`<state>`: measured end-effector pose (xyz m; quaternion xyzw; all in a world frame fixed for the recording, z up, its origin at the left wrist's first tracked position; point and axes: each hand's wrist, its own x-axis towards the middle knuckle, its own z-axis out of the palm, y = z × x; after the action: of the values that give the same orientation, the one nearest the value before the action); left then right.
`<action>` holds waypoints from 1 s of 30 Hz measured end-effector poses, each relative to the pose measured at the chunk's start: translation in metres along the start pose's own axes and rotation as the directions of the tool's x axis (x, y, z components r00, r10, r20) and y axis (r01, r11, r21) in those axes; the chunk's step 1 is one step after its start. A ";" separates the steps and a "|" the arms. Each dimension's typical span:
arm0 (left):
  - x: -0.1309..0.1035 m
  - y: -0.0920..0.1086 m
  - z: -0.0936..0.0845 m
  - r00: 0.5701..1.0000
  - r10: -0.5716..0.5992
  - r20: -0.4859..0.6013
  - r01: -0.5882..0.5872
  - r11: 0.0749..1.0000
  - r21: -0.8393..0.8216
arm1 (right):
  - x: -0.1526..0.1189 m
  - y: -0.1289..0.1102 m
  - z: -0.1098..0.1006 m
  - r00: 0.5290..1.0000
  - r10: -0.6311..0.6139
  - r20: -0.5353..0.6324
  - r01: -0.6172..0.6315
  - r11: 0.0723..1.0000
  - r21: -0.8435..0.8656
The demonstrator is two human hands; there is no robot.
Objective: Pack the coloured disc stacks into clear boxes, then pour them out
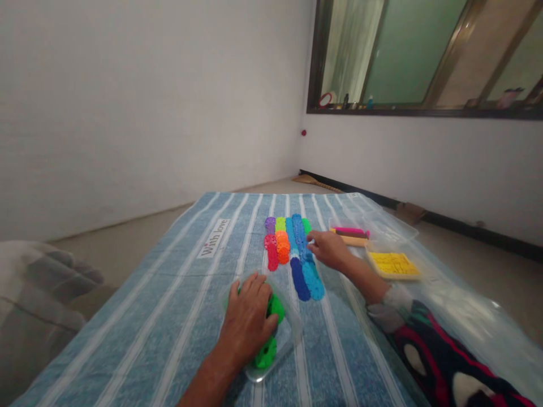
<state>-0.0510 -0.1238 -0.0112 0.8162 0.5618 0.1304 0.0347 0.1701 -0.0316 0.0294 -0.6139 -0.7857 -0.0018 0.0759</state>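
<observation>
My left hand (251, 308) rests over a clear plastic container (292, 333), its fingers stretched out across green notched discs (266, 353). Farther up the table my right hand (330, 249) reaches left with bent fingers, close beside the rows of discs. What its fingertips hold, if anything, is hidden. Just beyond them lie green discs (306, 226). The overlapping rows include blue discs (299, 234), dark blue discs (300, 280), light blue discs (314, 281), orange discs (283, 247), red discs (272, 257), purple discs (270, 225) and yellow-green discs (280, 224).
Right of my right hand are a tray of yellow pieces (392, 264) and a clear box (399, 229) with pink and orange items. A blue striped cloth (169, 316) covers the table. White walls and a window (416, 56) stand beyond.
</observation>
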 end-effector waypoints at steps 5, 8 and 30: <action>-0.002 -0.004 0.004 0.999 -0.030 0.045 0.032 0.999 -0.033 | 0.060 0.023 0.026 0.997 0.060 0.053 -0.056 0.996 -0.074; -0.004 -0.008 0.010 1.000 -0.018 0.011 0.019 0.999 -0.040 | 0.087 0.028 0.040 0.995 0.045 0.086 -0.039 0.997 -0.073; -0.007 -0.009 0.014 1.000 -0.014 0.007 0.014 0.998 -0.062 | 0.126 0.054 0.056 0.987 0.059 0.151 -0.048 0.996 -0.077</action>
<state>-0.0578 -0.1262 -0.0274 0.8113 0.5630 0.1448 0.0626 0.1862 0.1084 -0.0160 -0.6355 -0.7719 0.0185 -0.0073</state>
